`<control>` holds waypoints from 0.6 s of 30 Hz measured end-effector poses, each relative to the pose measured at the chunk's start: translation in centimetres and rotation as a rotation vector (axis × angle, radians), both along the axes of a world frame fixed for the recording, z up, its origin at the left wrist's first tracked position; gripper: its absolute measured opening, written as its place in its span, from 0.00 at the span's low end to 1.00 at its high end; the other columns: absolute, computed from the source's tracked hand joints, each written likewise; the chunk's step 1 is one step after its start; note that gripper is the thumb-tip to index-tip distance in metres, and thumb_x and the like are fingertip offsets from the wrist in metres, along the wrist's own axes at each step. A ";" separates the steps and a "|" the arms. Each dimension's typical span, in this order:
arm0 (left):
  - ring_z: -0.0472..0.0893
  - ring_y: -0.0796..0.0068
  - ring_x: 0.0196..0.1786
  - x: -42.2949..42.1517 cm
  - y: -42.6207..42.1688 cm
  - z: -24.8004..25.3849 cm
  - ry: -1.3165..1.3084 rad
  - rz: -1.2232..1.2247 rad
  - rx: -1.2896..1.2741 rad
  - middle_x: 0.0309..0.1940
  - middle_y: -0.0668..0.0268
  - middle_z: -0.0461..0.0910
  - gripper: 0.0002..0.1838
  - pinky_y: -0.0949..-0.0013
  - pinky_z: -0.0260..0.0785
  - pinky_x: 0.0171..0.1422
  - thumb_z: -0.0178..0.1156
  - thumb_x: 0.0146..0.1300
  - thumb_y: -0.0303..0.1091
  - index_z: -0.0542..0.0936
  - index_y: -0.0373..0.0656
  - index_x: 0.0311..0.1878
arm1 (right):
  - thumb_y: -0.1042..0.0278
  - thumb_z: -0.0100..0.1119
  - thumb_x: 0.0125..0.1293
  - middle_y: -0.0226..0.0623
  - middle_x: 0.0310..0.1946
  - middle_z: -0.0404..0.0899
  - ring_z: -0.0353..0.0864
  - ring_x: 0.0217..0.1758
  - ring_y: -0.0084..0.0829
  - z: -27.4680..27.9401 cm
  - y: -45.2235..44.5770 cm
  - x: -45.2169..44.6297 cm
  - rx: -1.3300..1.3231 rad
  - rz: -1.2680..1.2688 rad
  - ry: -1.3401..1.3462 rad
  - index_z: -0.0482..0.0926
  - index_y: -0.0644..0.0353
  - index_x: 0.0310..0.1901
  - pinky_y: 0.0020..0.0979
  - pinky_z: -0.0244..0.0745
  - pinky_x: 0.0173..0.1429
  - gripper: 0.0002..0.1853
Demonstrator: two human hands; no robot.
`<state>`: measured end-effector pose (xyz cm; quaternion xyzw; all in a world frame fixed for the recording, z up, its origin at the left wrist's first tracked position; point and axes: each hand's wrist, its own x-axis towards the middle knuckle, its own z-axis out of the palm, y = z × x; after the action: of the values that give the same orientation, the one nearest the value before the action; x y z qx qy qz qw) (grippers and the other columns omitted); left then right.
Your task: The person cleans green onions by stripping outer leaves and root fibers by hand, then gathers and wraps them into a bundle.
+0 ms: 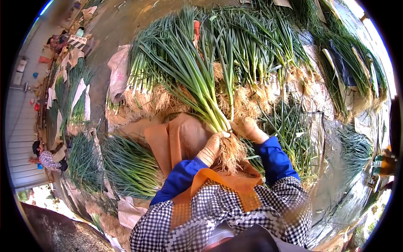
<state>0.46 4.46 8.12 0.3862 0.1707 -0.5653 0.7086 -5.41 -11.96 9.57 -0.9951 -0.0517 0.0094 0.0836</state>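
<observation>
A bunch of spring onions [210, 103] leans across my lap, green leaves pointing away and pale stringy roots [231, 155] hanging toward me. My left hand [213, 148] is closed around the white lower stalks, just above the roots. At the right side of the bunch, my right hand [248, 128] has its fingers pinched together at an outer spring onion stalk; the fingertips are partly hidden. Beneath the bunch, a brown apron [191, 130] covers my knees.
Many spring onions [252, 46] lie in a broad row ahead, roots toward me. Another pile [130, 166] is at my left, and loose ones [294, 138] at my right. A red-handled object [196, 31] sticks out among the leaves. Another person [50, 157] is at far left.
</observation>
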 end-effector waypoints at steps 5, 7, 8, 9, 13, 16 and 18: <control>0.77 0.66 0.44 0.5 -0.6 1.4 0.160 -0.022 -0.166 0.46 0.53 0.77 0.24 0.67 0.72 0.51 0.48 0.48 0.28 0.72 0.28 0.51 | 0.51 0.56 0.61 0.31 0.17 0.76 0.67 0.16 0.19 8.8 -4.1 -9.1 1.440 -0.717 0.228 0.77 0.56 0.21 0.20 0.64 0.22 0.18; 0.77 0.65 0.44 0.4 -0.6 1.4 0.147 -0.017 -0.207 0.48 0.53 0.76 0.25 0.66 0.72 0.51 0.48 0.48 0.28 0.72 0.28 0.51 | 0.54 0.57 0.61 0.30 0.18 0.77 0.67 0.15 0.19 6.3 -8.6 -13.6 1.394 -0.955 0.105 0.78 0.56 0.24 0.21 0.64 0.21 0.16; 0.76 0.64 0.45 0.5 -0.7 1.3 0.131 -0.015 -0.250 0.49 0.52 0.75 0.25 0.66 0.72 0.52 0.48 0.48 0.29 0.72 0.28 0.51 | 0.56 0.57 0.61 0.31 0.19 0.78 0.68 0.15 0.19 5.4 -10.2 -14.6 1.195 -1.138 0.122 0.78 0.56 0.25 0.22 0.64 0.19 0.14; 0.76 0.63 0.46 0.8 -0.4 0.2 0.235 -0.052 -0.323 0.52 0.52 0.73 0.26 0.64 0.72 0.52 0.49 0.47 0.29 0.70 0.28 0.52 | 0.57 0.57 0.61 0.30 0.19 0.78 0.69 0.15 0.20 4.2 -10.6 -14.7 0.386 -1.012 0.251 0.78 0.56 0.27 0.24 0.65 0.19 0.13; 0.76 0.62 0.45 0.8 -0.5 2.6 0.324 -0.027 -0.437 0.55 0.51 0.71 0.30 0.60 0.74 0.49 0.49 0.48 0.30 0.65 0.30 0.58 | 0.68 0.62 0.57 0.46 0.52 0.74 0.71 0.58 0.36 -1.2 -6.6 -7.8 0.775 -0.624 -0.255 0.72 0.60 0.54 0.31 0.64 0.63 0.22; 0.76 0.61 0.46 1.3 0.1 2.1 0.150 -0.041 -0.384 0.55 0.51 0.71 0.30 0.58 0.73 0.52 0.50 0.49 0.33 0.67 0.31 0.58 | 0.56 0.51 0.66 0.42 0.49 0.76 0.72 0.55 0.32 -1.3 0.1 -1.4 1.523 -0.515 -0.043 0.65 0.57 0.61 0.32 0.62 0.63 0.25; 0.77 0.60 0.44 1.6 0.1 5.9 0.213 -0.011 -0.390 0.48 0.51 0.74 0.29 0.59 0.73 0.51 0.50 0.49 0.32 0.68 0.30 0.56 | 0.50 0.49 0.66 0.41 0.43 0.77 0.72 0.49 0.30 -0.1 1.7 -1.3 1.409 -0.494 0.034 0.70 0.58 0.55 0.32 0.64 0.57 0.23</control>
<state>2.06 4.55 14.00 0.1809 0.1298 -0.6289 0.7449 -6.71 -10.25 9.46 -0.6882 0.1810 -0.0296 0.7020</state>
